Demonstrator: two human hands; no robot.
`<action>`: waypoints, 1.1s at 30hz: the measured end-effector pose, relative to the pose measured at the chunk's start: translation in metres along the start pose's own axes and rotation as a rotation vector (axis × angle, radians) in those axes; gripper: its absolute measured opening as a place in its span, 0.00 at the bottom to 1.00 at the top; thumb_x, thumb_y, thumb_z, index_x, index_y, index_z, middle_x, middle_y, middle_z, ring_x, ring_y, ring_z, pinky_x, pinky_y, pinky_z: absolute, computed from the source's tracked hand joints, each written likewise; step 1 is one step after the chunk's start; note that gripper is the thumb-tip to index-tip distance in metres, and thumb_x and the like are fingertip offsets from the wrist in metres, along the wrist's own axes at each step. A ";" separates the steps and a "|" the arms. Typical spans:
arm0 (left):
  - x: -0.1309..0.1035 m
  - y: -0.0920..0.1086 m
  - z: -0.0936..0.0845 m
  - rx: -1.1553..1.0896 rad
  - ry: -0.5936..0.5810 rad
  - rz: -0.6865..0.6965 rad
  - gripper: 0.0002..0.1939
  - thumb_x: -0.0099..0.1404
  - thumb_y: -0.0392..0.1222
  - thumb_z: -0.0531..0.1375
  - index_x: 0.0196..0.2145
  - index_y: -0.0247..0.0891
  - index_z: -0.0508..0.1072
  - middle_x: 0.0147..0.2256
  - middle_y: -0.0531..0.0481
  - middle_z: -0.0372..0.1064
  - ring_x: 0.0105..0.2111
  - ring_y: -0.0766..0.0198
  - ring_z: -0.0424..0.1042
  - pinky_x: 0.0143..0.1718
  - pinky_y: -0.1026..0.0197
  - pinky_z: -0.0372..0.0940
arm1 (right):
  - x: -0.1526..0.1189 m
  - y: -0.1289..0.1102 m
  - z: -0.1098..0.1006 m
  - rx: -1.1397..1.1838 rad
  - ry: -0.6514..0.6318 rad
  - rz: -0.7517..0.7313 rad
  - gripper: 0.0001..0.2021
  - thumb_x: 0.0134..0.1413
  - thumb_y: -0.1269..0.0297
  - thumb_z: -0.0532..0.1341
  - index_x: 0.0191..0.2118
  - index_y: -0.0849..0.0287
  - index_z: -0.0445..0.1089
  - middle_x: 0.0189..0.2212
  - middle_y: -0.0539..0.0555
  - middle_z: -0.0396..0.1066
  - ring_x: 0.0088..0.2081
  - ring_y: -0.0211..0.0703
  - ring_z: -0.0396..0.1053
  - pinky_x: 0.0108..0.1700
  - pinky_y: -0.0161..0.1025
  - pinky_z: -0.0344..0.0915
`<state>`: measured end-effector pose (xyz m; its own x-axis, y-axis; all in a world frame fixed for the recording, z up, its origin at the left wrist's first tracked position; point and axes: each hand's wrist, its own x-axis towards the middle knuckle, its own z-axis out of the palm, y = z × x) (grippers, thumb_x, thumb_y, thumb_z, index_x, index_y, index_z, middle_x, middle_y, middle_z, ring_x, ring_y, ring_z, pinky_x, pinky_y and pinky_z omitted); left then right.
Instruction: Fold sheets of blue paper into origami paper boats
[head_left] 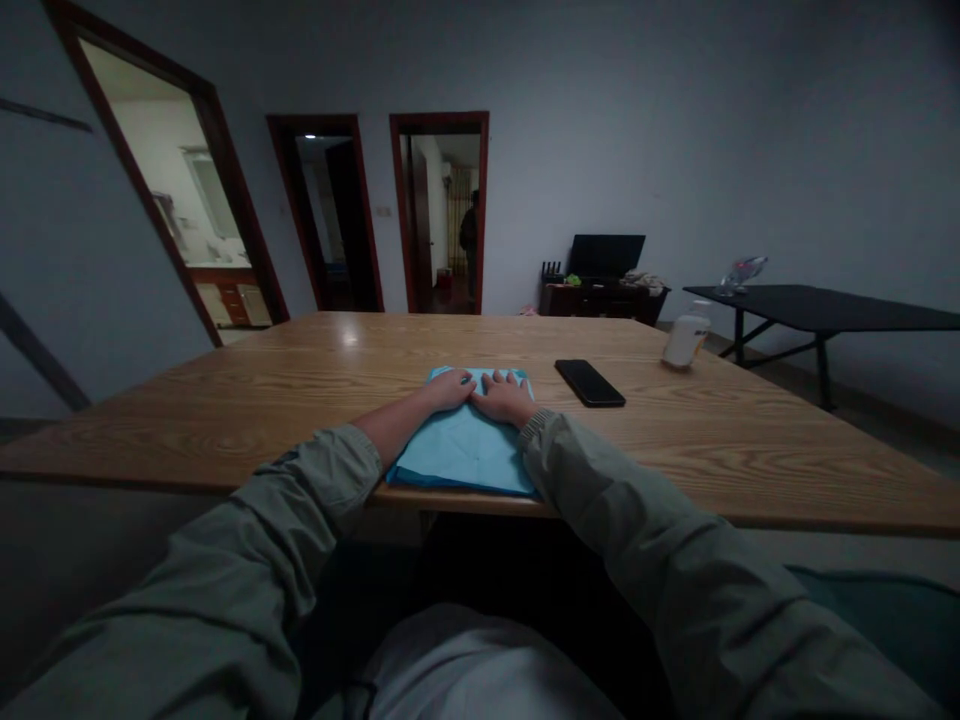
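A light blue layered sheet (465, 452) lies on the wooden table at its near edge; whether it is paper or thin cloth I cannot tell. Faint creases cross its top, and a darker blue layer shows along the near edge. My left hand (450, 390) rests palm down on the far left part of the sheet. Beside it, my right hand (506, 398) lies on the far right part with its fingers spread. The thumbs meet or nearly meet at the middle. Neither hand is closed around anything.
A black phone (589, 383) lies right of the sheet on the wooden table (247, 400). Beyond it stands a translucent bottle (686, 337). A black table (847, 308) is at the right, a monitor (606, 256) at the back wall. A person (469, 235) stands in a doorway.
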<state>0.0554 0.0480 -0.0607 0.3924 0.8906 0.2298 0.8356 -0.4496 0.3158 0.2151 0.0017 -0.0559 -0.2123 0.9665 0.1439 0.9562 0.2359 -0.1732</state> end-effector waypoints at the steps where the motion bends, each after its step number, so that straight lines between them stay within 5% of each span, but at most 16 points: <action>1: 0.000 -0.003 0.001 0.014 -0.006 0.003 0.23 0.68 0.49 0.50 0.53 0.36 0.72 0.57 0.41 0.68 0.57 0.56 0.66 0.58 0.60 0.57 | 0.000 0.000 0.000 0.001 0.003 0.000 0.37 0.63 0.38 0.43 0.67 0.60 0.54 0.66 0.65 0.49 0.66 0.68 0.44 0.63 0.66 0.39; 11: -0.009 -0.025 -0.003 0.147 -0.075 -0.104 0.37 0.67 0.63 0.45 0.65 0.35 0.59 0.66 0.37 0.51 0.66 0.45 0.50 0.65 0.42 0.43 | 0.004 0.004 0.002 -0.012 -0.008 -0.026 0.39 0.60 0.35 0.48 0.66 0.60 0.56 0.66 0.66 0.50 0.65 0.70 0.44 0.61 0.67 0.42; 18: -0.010 -0.027 -0.007 0.209 -0.139 -0.178 0.43 0.65 0.68 0.40 0.68 0.36 0.52 0.69 0.38 0.43 0.68 0.44 0.43 0.65 0.37 0.38 | 0.011 0.022 -0.004 0.003 0.002 -0.018 0.37 0.62 0.38 0.48 0.63 0.66 0.59 0.63 0.68 0.56 0.63 0.62 0.52 0.63 0.56 0.47; 23: -0.013 -0.036 -0.012 0.233 -0.131 -0.196 0.46 0.64 0.70 0.40 0.69 0.34 0.49 0.69 0.37 0.42 0.68 0.41 0.41 0.64 0.34 0.38 | 0.013 0.035 -0.005 -0.018 -0.002 0.058 0.38 0.61 0.37 0.50 0.64 0.66 0.59 0.63 0.69 0.55 0.63 0.66 0.52 0.62 0.64 0.43; 33: -0.014 -0.037 -0.015 0.295 -0.199 -0.257 0.50 0.60 0.74 0.35 0.70 0.39 0.45 0.70 0.43 0.37 0.69 0.35 0.33 0.63 0.30 0.26 | 0.015 0.037 -0.001 -0.014 -0.056 0.102 0.44 0.60 0.33 0.45 0.70 0.64 0.46 0.69 0.62 0.40 0.68 0.71 0.30 0.64 0.67 0.27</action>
<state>0.0130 0.0510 -0.0618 0.1997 0.9798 -0.0126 0.9784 -0.1987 0.0564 0.2475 0.0253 -0.0595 -0.1246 0.9896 0.0720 0.9761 0.1353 -0.1701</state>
